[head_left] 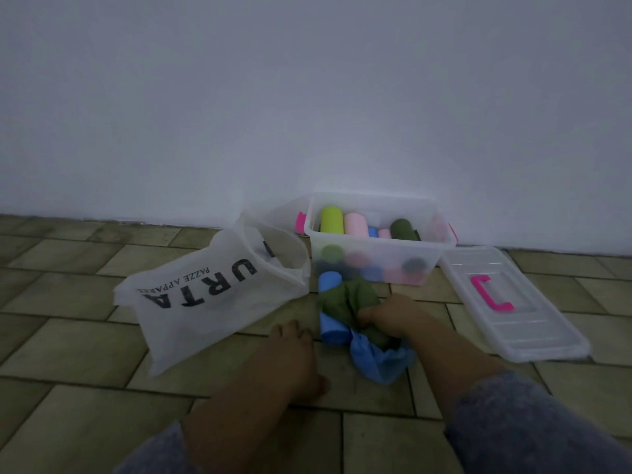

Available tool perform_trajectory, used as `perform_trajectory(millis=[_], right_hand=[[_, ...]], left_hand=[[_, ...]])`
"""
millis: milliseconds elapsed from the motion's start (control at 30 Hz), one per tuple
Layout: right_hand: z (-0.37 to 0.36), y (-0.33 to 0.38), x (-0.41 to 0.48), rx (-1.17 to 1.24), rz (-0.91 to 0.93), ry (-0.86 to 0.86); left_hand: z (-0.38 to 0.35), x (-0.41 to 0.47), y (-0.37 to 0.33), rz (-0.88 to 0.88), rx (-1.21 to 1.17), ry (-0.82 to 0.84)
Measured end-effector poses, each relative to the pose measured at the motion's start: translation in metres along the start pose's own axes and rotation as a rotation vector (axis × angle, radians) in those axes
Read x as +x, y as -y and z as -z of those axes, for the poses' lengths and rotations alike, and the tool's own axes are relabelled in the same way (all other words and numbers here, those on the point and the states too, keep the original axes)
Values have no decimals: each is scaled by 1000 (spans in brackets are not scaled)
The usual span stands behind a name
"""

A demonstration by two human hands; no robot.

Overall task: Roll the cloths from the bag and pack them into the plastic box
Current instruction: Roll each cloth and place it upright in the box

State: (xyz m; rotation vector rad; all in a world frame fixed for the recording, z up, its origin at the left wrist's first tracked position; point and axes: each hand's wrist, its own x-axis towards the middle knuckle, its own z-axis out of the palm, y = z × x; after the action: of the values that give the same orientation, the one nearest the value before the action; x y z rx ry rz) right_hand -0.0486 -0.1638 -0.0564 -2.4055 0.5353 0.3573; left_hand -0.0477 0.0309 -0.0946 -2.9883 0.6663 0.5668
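Observation:
A clear plastic box (376,249) stands against the wall and holds several rolled cloths: lime, pink, blue and dark green. In front of it a loose green cloth (345,297) lies over a blue roll (330,328) and a crumpled blue cloth (379,359). My right hand (390,314) is shut on the green cloth. My left hand (295,357) rests flat on the floor tiles beside the blue roll, fingers apart, holding nothing. A white fabric bag (205,302) with black lettering lies to the left, its mouth toward the box.
The box's clear lid (513,302) with a pink clip lies on the floor to the right. A white wall runs right behind the box. Tiled floor (68,336) stretches left and toward me.

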Motion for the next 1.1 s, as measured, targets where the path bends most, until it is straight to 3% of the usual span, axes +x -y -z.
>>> perform_trajectory(millis=[167,333,400,567,767,867,967,1033,1100], right_hand=[[18,-9,-8,275,-109,-151],[20,-4,-26,271,307,-669],[9,-2,-36,151,451,-738],[-26,-19,-48,-51,423,-600],[-23,-54,-42,20,-13,-490],[-10,-61,-34,-53,-147,-407],[-9,-61,-27,-329,-149,-334],[-12,-62,-26,-314,-134,-361],[-12,-62,-29,-245,-103,-415]], left_hand=[[-2,-1,4,-8,-19,-50],[-5,-2,9,-35,-73,-104],[-6,-2,11,-43,-76,-118],[-3,-4,18,-57,-80,-90],[-9,-6,19,-52,-74,-99],[-3,-3,12,10,-201,-101],[10,6,-1,-64,-345,-414],[20,16,-9,-233,-354,-611],[29,33,-14,-374,-281,-620]])
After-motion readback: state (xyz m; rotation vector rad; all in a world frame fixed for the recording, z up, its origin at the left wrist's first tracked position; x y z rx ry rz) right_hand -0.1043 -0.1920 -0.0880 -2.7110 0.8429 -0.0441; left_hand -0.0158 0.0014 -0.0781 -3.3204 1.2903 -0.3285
